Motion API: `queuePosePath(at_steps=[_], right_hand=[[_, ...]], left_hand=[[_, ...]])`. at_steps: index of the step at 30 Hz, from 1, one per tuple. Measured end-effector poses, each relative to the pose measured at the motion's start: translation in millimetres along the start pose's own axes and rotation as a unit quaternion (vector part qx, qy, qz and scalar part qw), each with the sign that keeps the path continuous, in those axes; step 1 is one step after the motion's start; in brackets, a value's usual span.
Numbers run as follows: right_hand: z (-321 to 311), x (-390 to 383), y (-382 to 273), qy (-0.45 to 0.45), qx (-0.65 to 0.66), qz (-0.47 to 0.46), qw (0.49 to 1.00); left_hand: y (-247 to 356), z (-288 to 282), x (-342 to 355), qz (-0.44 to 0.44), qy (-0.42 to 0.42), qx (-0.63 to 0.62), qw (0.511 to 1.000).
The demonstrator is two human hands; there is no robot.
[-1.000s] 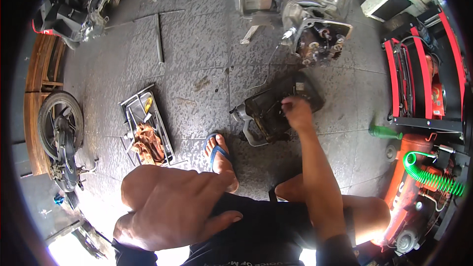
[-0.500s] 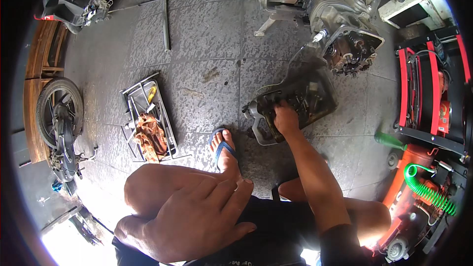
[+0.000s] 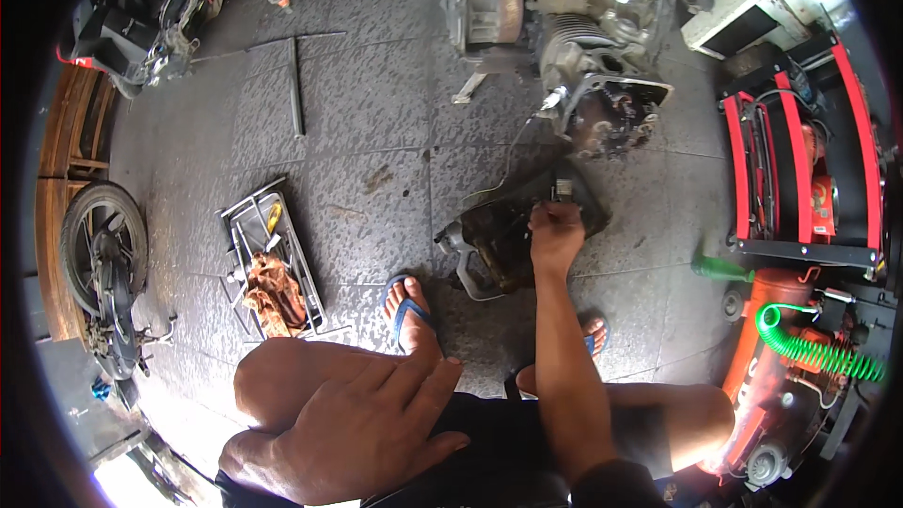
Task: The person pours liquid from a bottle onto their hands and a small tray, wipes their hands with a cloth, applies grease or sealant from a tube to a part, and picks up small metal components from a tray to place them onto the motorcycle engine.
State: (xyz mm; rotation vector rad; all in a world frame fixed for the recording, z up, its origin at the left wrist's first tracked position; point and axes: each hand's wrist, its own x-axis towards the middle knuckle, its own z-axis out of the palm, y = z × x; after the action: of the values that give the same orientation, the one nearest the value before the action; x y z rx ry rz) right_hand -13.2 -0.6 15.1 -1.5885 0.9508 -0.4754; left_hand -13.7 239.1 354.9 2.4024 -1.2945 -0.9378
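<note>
My right hand reaches over a dark tub cut from a plastic jug, whose pale handle side faces me. The tub holds dark, oily parts, too shadowed to tell apart. The fingers are closed together, and whatever is between them is hidden. Just beyond them a short pale metal piece shows inside the tub. My left hand lies over my left thigh near the knee, fingers stretched out, holding nothing. Past the tub stands a greasy engine with its oily open end facing this way.
On the left, a metal tray holds a brown-stained cloth and a yellow-handled tool. A wheel and wooden bench lie farther left. At right are a red-black tool cart and orange compressor with green coiled hose.
My right hand has moved from the tub's near middle toward its far right part. The whole view has shifted, with the engine and cart appearing farther left. My left hand stays on the thigh.
</note>
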Motion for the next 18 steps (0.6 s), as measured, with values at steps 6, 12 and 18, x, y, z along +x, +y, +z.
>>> queuePosePath(at_steps=[6, 12, 18], right_hand=[[-7, -17, -114, 0.094, 0.239, -0.177, 0.950], [0, -10, -140, 0.106, 0.159, -0.255, 0.948], [-14, -10, -151, 0.110, 0.085, -0.310, 0.941]], left_hand=[[10, -3, 2, 0.028, -0.011, 0.000, 1.000], [12, 5, -6, 0.009, -0.017, 0.001, 1.000], [7, 7, -6, 0.010, -0.028, -0.001, 1.000]])
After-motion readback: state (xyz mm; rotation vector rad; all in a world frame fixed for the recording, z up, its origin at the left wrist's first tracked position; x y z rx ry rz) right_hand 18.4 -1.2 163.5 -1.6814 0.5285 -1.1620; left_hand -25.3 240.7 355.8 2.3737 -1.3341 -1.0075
